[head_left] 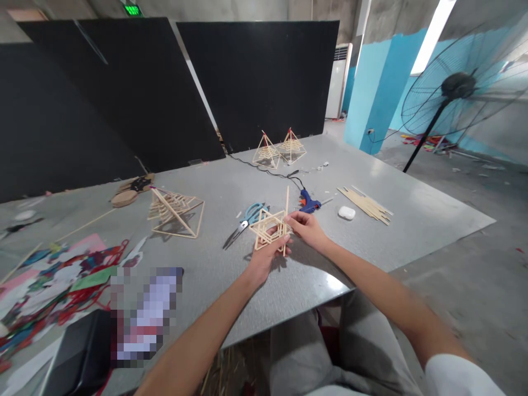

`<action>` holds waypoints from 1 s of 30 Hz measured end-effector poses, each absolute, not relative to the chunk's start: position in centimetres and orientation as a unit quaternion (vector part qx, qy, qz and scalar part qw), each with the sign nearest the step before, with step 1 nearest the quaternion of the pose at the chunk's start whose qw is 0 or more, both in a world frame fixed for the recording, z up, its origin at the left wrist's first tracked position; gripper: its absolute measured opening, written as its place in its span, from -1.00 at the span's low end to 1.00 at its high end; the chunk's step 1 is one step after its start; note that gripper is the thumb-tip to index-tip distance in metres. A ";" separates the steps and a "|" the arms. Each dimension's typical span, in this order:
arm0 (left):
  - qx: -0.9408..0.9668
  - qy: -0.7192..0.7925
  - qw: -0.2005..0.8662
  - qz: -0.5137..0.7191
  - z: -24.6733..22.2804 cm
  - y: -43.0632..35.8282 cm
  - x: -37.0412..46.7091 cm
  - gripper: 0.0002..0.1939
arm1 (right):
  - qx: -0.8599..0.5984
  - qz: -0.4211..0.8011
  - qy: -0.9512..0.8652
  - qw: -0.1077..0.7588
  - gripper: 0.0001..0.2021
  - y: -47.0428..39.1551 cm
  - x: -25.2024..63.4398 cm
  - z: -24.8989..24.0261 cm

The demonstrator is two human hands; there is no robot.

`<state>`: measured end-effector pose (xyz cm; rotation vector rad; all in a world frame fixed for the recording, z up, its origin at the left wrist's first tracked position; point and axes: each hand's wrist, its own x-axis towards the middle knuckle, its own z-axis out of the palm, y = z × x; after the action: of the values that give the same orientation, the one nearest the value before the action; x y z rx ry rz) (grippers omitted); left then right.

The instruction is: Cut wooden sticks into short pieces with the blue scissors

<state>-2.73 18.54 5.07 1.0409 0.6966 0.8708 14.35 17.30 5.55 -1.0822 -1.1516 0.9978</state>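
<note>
My left hand (264, 254) is closed round the lower side of a star-shaped frame (264, 225) of thin wooden sticks, lifted just over the table. Nested smaller stick shapes fill the frame's middle. At its right side, my right hand (306, 228) pinches a longer wooden stick (287, 199), which stands nearly upright against the frame and reaches past it above and below. Blue-handled scissors (244, 224) lie beside the frame on the left. A blue glue gun (308, 202) rests beyond my right hand, its black cord running back.
On the grey table (223, 187) stand a stick pyramid (175, 213) at left and two more pyramids (280, 148) at the back. Loose sticks (365, 204) and a white case (346, 213) lie right. Paper scraps (58, 280) and a black box (80, 352) fill the near left.
</note>
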 end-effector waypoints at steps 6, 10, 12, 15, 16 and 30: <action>0.471 0.316 0.723 0.395 5.2 18.6 -2.9 -0.39 | -0.454 0.465 -0.505 0.568 -0.42 17.5 14.9 5.5; 0.474 0.313 0.724 0.392 5.4 18.6 -3.0 -0.39 | -0.455 0.470 -0.499 0.569 -0.42 17.7 15.0 5.2; 0.475 0.312 0.724 0.392 5.5 18.6 -3.0 -0.38 | -0.453 0.470 -0.495 0.573 -0.42 17.7 14.9 5.0; 0.475 0.313 0.723 0.393 5.5 18.7 -2.9 -0.36 | -0.444 0.471 -0.490 0.583 -0.41 17.7 14.6 4.8; 0.475 0.313 0.722 0.393 5.4 18.7 -2.9 -0.35 | -0.441 0.472 -0.489 0.587 -0.40 17.7 14.6 4.7; 0.481 0.312 0.724 0.384 5.2 18.8 -2.8 -0.34 | -0.431 0.469 -0.489 0.596 -0.46 17.5 14.4 4.8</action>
<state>-2.85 18.83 5.19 1.0608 0.6875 0.8485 14.39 17.48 4.78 -1.0012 -1.1353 1.0890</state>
